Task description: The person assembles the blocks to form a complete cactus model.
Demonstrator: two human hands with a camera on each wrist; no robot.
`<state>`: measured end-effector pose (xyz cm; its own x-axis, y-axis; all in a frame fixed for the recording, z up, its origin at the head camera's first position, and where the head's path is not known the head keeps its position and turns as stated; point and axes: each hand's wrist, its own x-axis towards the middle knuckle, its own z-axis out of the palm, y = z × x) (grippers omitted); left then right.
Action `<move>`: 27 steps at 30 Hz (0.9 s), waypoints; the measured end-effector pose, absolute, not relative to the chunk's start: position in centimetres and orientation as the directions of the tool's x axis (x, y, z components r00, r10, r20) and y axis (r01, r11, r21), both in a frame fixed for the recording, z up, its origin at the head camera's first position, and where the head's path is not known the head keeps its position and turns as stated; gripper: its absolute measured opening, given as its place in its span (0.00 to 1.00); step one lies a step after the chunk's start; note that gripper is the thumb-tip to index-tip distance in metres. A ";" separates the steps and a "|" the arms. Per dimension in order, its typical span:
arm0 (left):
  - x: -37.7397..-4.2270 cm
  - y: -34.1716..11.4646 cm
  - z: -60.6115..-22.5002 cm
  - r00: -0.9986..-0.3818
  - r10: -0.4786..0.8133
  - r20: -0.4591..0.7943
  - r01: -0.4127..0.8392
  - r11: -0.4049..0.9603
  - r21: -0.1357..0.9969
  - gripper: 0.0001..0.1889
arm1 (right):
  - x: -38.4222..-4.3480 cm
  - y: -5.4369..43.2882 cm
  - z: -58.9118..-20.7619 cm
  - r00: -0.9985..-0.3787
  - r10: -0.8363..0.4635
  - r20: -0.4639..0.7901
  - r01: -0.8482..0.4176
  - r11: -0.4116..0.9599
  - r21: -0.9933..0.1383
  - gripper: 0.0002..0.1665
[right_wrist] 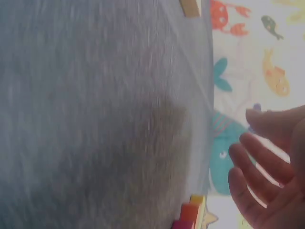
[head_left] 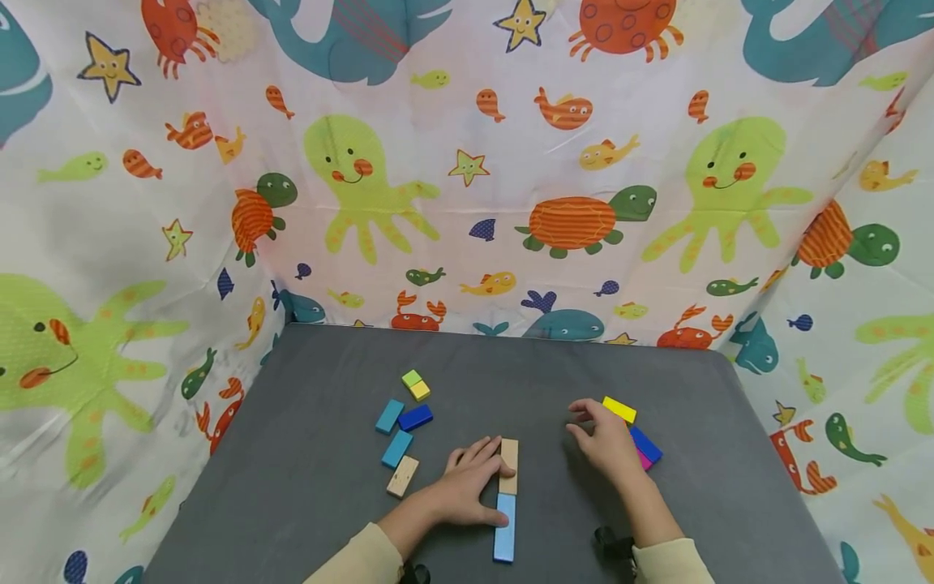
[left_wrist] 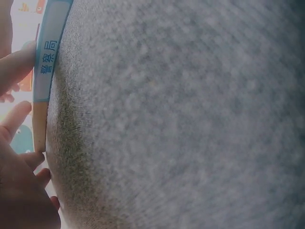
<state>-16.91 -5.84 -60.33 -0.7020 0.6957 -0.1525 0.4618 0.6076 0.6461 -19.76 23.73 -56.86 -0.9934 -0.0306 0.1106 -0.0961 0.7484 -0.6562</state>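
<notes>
A light blue block [head_left: 504, 539] and a plain wooden block [head_left: 509, 465] lie end to end in a line on the grey table. Beside them is my left hand [head_left: 463, 495], its thumb touching the light blue block and its index finger at the wooden one. Blue characters mark the side of the light blue block [left_wrist: 47, 57] in the left wrist view. My right hand [head_left: 611, 446] hovers over the table with its fingers loosely bent and holds nothing. Partly behind it lie a yellow block [head_left: 619, 410], a blue block [head_left: 646, 445] and a pink block [head_left: 643, 460].
Left of the left hand lie two teal blocks [head_left: 397, 448], a dark blue block [head_left: 416, 418] and another wooden block [head_left: 403, 477]. Farther back are a green block [head_left: 412, 379] and a small yellow block [head_left: 419, 391]. A curtain with sea animals [head_left: 409, 178] surrounds the grey table [head_left: 314, 454].
</notes>
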 end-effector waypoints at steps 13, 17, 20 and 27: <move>-16.8 -5.8 -59.5 -0.700 0.697 -0.156 0.476 0.618 0.626 0.32 | -20.3 27.7 -57.8 -0.985 0.089 0.150 -0.001 0.856 -0.517 0.18; -16.9 -5.7 -59.5 -0.700 0.698 -0.155 0.475 0.616 0.628 0.33 | -20.3 28.3 -58.0 -0.988 0.095 0.124 0.020 0.867 -0.498 0.20; -17.0 -5.8 -59.4 -0.697 0.700 -0.157 0.477 0.615 0.628 0.33 | -20.2 28.7 -57.9 -0.989 0.104 0.106 0.037 0.862 -0.506 0.21; -16.9 -5.9 -59.6 -0.687 0.710 -0.158 0.486 0.609 0.627 0.33 | -20.3 29.2 -57.9 -0.991 0.131 0.037 0.095 0.859 -0.502 0.18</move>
<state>-16.93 -5.89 -59.62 -0.6868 0.7096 -0.1575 0.4856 0.6092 0.6270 -20.31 29.17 -57.89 -0.9906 0.1314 0.0372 0.0951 0.8594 -0.5024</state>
